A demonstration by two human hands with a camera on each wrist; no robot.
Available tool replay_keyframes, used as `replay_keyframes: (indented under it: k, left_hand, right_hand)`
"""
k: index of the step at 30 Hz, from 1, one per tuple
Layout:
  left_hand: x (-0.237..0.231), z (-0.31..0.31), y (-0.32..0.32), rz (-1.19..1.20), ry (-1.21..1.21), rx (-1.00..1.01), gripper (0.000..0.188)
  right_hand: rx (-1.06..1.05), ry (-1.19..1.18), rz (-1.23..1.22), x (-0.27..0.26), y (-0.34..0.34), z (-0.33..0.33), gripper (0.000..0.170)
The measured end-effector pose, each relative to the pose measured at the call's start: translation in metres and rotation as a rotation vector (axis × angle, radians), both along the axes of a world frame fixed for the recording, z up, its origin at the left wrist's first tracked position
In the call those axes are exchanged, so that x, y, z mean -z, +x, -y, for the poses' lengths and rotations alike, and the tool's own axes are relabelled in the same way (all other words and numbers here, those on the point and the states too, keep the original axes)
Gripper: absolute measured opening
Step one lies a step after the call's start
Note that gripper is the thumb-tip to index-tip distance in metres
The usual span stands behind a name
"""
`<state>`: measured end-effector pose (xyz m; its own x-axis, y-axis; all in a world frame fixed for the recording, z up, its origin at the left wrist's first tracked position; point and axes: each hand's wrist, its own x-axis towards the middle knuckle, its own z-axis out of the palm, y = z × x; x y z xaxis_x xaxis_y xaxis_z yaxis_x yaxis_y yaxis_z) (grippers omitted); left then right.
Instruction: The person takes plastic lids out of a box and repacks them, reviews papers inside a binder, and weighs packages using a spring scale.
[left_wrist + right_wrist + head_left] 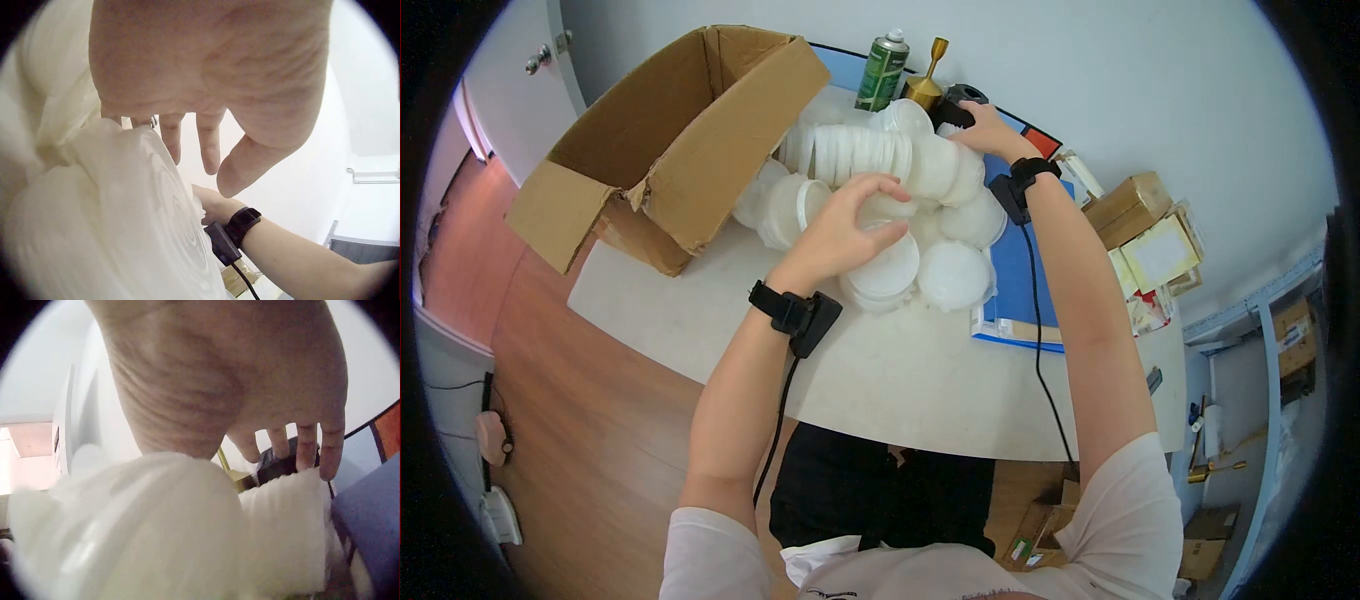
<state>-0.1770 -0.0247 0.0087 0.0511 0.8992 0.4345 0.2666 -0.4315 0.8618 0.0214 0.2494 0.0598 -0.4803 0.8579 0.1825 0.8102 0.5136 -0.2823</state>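
Stacks of round white plastic lids (860, 152), wrapped in clear film, lie heaped on the table beside the cardboard box. My left hand (845, 235) is over the front left of the heap, thumb and fingers spread apart. In the left wrist view its fingers hang beside a wrapped stack (156, 206), with nothing gripped. At the heap's far right corner is my right hand (990, 132), next to a black object (962, 100). The right wrist view shows its fingers fairly straight, with fingertips right at the top of a lid stack (287, 525).
An open cardboard box (730, 130) stands on the left of the table (880, 390). Behind the heap are a green spray can (883, 72) and a brass-coloured piece (927, 82). A blue folder (1022, 280) lies to the right, with small cartons (1128, 208) beyond it.
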Motion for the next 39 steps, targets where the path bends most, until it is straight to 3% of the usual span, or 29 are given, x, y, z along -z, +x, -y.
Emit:
replay_keyframes:
  k: [2, 5, 8, 11, 12, 14, 18, 20, 24, 26, 29, 33, 35, 39]
  left_hand:
    - [0.0, 0.0, -0.001, -0.001, 0.0, 0.001, 0.033]
    - [0.002, -0.001, -0.001, 0.01, -0.002, 0.001, 0.033]
    - [0.005, -0.002, 0.0, -0.011, 0.008, -0.005, 0.033]
    - [0.006, -0.003, 0.0, -0.018, 0.02, -0.011, 0.033]
    - [0.005, -0.003, -0.001, -0.011, 0.004, -0.008, 0.033]
    - [0.005, -0.003, -0.002, -0.003, -0.008, -0.01, 0.033]
    - [0.006, -0.003, -0.001, -0.005, 0.01, -0.02, 0.032]
    - [0.007, -0.004, -0.001, -0.019, 0.013, -0.01, 0.032]
    - [0.007, -0.004, -0.001, -0.011, 0.015, -0.004, 0.033]
    - [0.008, -0.005, -0.001, -0.014, 0.016, -0.002, 0.033]
    - [0.008, -0.004, 0.0, -0.004, 0.056, -0.027, 0.031]
    - [0.005, -0.003, 0.0, -0.011, 0.025, -0.003, 0.032]
    - [0.005, -0.003, -0.001, -0.01, 0.003, 0.004, 0.032]
    - [0.008, -0.004, 0.0, -0.003, 0.011, 0.003, 0.032]
  right_hand:
    - [-0.004, -0.203, 0.109, -0.011, 0.008, 0.001, 0.085]
    - [-0.032, -0.283, 0.144, -0.018, 0.017, 0.0, 0.093]
    - [-0.143, -0.196, 0.33, -0.018, 0.019, 0.01, 0.08]
    - [-0.015, -0.017, 0.5, -0.026, 0.008, 0.049, 0.072]
    - [-0.014, -0.014, 0.499, -0.021, 0.01, 0.042, 0.072]
    - [-0.177, -0.025, 0.254, -0.002, 0.015, 0.017, 0.07]
    - [-0.192, 0.118, 0.173, 0.005, 0.016, 0.017, 0.069]
    - [-0.094, 0.041, 0.043, -0.009, 0.008, 0.036, 0.069]
    - [-0.043, -0.114, 0.039, -0.016, 0.003, 0.043, 0.07]
    - [-0.255, -0.155, -0.077, 0.003, 0.007, 0.025, 0.071]
    - [-0.332, -0.234, -0.014, 0.005, 0.012, 0.031, 0.074]
    - [-0.266, -0.292, -0.016, -0.003, 0.004, 0.034, 0.075]
    - [-0.221, -0.165, 0.074, -0.002, 0.006, 0.032, 0.061]
    - [-0.191, -0.031, -0.005, 0.002, -0.001, 0.021, 0.053]
